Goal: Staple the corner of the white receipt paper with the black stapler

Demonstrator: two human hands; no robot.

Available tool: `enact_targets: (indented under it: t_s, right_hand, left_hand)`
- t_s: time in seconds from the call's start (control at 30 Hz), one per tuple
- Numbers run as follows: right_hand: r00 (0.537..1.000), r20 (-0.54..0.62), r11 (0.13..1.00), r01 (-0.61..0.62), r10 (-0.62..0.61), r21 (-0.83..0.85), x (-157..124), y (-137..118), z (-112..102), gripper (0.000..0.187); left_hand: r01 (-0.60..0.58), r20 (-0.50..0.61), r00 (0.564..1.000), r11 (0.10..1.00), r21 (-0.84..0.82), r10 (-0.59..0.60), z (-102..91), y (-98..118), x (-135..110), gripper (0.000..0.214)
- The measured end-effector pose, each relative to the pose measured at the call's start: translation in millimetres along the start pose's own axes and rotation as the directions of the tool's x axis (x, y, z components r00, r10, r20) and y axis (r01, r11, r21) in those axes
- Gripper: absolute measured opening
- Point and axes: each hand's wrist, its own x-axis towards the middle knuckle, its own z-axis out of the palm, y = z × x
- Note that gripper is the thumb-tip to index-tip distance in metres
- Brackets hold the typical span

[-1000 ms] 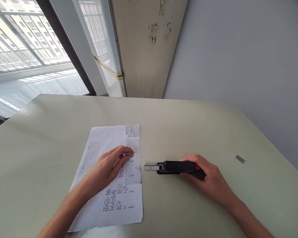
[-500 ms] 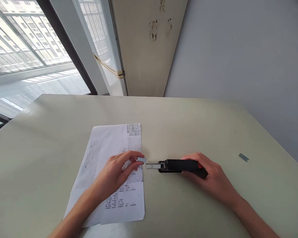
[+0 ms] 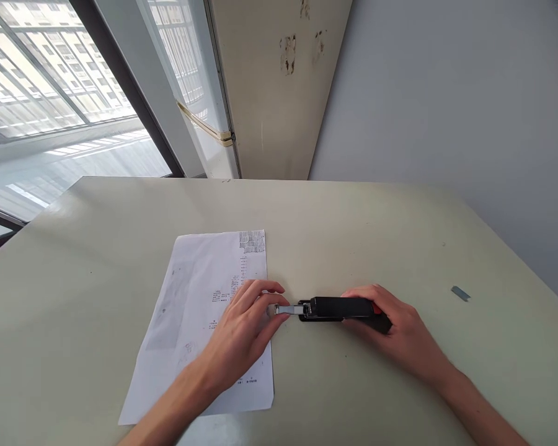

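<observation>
A black stapler (image 3: 341, 306) with a red part near its right end lies on the table, pointing left. My right hand (image 3: 393, 322) is wrapped round its right end. Out of the stapler's left end sticks its metal staple tray (image 3: 278, 310). My left hand (image 3: 246, 322) pinches a short grey strip of staples (image 3: 290, 309) between thumb and fingers, at the tray. The fingertips hide part of both, so I cannot tell how far the strip sits inside. Under my left hand and forearm lie printed paper sheets (image 3: 167, 322).
Another short grey strip, seemingly staples (image 3: 460, 293), lies to the right on the pale table (image 3: 353, 241). Beyond the far edge stand a stained door panel (image 3: 270, 111) and a grey wall (image 3: 437, 93). A window (image 3: 51, 68) is at the left.
My left hand has moved right, bringing the strip of staples from the left of the staple tray onto it. My right hand still holds the stapler in about the same place.
</observation>
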Motion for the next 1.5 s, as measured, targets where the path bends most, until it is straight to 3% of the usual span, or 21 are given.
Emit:
enact_targets:
  t_s: [0.7,0.9,1.03,1.17,1.37,1.5]
  right_hand:
    - [1.0,0.01,0.999,0.01,-0.01,-0.033,-0.6,-0.5,-1.0,0.017]
    - [1.0,0.011,1.0,0.01,-0.01,-0.017,-0.4,-1.6,-0.3,0.017]
    - [1.0,0.008,1.0,0.004,-0.004,0.013,0.4,-2.7,-1.2,0.018]
    - [0.999,0.047,0.997,-0.021,0.017,0.077,-0.7,-0.2,-3.0,0.021]
    - [0.974,0.174,0.97,0.102,-0.143,0.221,-4.2,1.8,1.4,0.018]
    - [0.967,0.176,0.955,0.133,-0.184,0.265,-5.1,-1.4,6.2,0.018]
  left_hand:
    - [-0.065,-0.026,0.998,0.998,0.022,0.065,3.7,-3.2,-0.2,0.01]
    - [-0.111,0.042,0.993,0.994,0.014,0.111,-11.2,-14.5,3.8,0.016]
    - [-0.177,0.112,0.977,0.983,-0.043,0.181,-23.6,-24.8,6.7,0.01]
    - [-0.242,0.123,0.958,0.959,-0.146,0.261,-21.6,-23.3,7.7,0.005]
    - [-0.33,0.131,0.926,0.928,-0.17,0.354,-5.2,-11.4,5.3,0.01]
    - [-0.299,0.13,0.938,0.94,-0.161,0.321,-0.3,-8.1,5.0,0.018]
